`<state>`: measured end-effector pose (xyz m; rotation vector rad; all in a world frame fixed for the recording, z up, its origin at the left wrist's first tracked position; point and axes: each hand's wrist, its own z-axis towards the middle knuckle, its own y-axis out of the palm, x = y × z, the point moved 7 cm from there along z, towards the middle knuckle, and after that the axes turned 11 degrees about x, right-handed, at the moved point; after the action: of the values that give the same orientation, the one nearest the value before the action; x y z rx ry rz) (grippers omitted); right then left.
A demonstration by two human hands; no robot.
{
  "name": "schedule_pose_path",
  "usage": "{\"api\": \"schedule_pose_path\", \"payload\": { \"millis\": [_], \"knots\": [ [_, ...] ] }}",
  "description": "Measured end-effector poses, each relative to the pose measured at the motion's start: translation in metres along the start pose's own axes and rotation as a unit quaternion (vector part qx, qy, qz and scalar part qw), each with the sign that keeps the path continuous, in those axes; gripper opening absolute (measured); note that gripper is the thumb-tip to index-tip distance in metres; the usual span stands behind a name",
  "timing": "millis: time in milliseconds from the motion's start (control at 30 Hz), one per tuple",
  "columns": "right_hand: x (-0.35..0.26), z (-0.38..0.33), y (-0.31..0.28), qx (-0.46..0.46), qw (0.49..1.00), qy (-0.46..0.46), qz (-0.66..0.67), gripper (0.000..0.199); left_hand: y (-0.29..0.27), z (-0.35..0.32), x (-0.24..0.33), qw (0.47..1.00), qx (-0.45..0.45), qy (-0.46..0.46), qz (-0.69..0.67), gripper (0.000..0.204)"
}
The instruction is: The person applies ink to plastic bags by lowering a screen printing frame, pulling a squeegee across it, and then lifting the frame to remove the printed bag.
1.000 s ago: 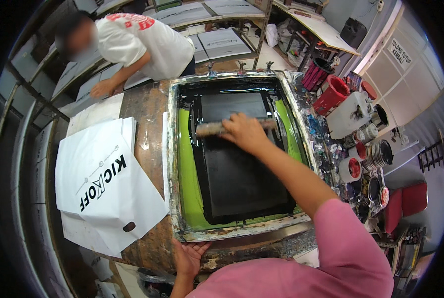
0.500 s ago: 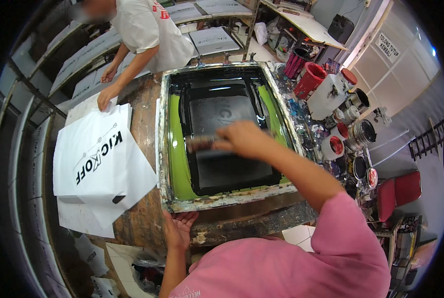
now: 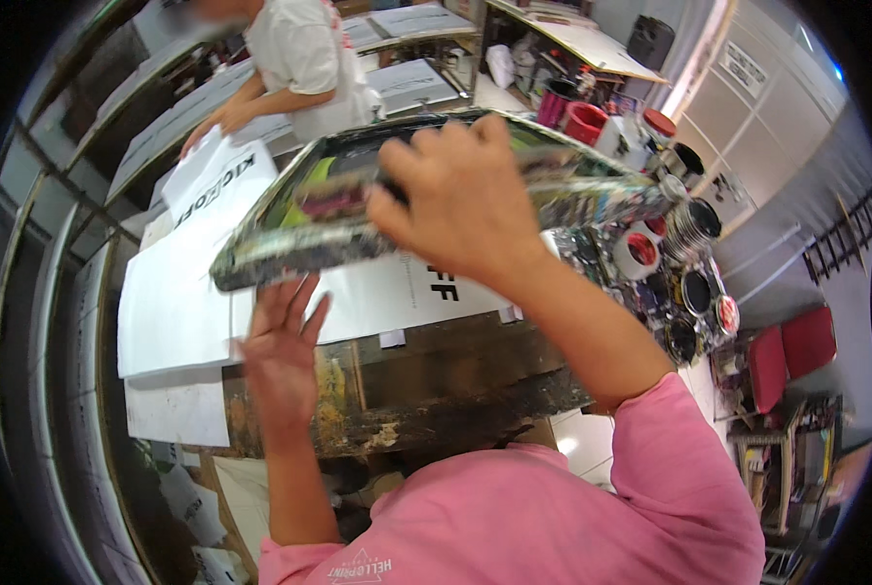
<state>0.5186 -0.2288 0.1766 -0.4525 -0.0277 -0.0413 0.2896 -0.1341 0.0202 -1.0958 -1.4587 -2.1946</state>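
A screen-printing frame (image 3: 304, 253) is tilted up, its near edge raised off the worktable (image 3: 436, 375). My right hand (image 3: 460, 200) grips a squeegee (image 3: 333, 202) at the near side of the frame, its bar blurred and sticking out on both sides of the fist. My left hand (image 3: 282, 356) is open, palm up with fingers apart, under the frame's near left corner; whether the fingertips touch it I cannot tell. Under the raised frame lies a white sheet (image 3: 377, 304) with bold black print, partly hidden by the frame and my right arm.
At the left, a co-worker's hands (image 3: 223, 119) hold up a printed white sheet (image 3: 219, 180) above white sheets (image 3: 168, 317). Paint tubs (image 3: 640, 249) and cans (image 3: 691, 226) crowd the table's right side. A red chair (image 3: 792, 356) stands beyond, and racks (image 3: 60, 292) line the left.
The frame's near edge has gone up from the table, uncovering the printed sheet. My right hand has lifted with the squeegee. The co-worker has raised a printed sheet off the pile.
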Motion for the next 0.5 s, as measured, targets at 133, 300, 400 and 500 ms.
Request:
{"api": "schedule_pose_path", "payload": {
  "millis": [133,300,400,500],
  "knots": [
    [0.003,0.061,-0.005,-0.015,1.0,0.003,0.01,0.039,-0.029,-0.011,-0.079,0.549,-0.014,0.026,0.836,0.089],
    [0.041,0.085,0.017,-0.114,0.992,0.041,0.029,0.045,-0.065,-0.033,-0.129,0.445,-0.039,0.021,0.894,0.101],
    [0.04,0.089,0.017,-0.046,0.999,0.001,0.01,0.046,-0.074,-0.034,-0.13,0.442,-0.05,-0.003,0.896,0.107],
    [0.039,0.091,0.018,-0.028,1.0,-0.005,0.005,0.048,-0.066,-0.029,-0.124,0.501,-0.048,0.006,0.864,0.112]
  ]
}}
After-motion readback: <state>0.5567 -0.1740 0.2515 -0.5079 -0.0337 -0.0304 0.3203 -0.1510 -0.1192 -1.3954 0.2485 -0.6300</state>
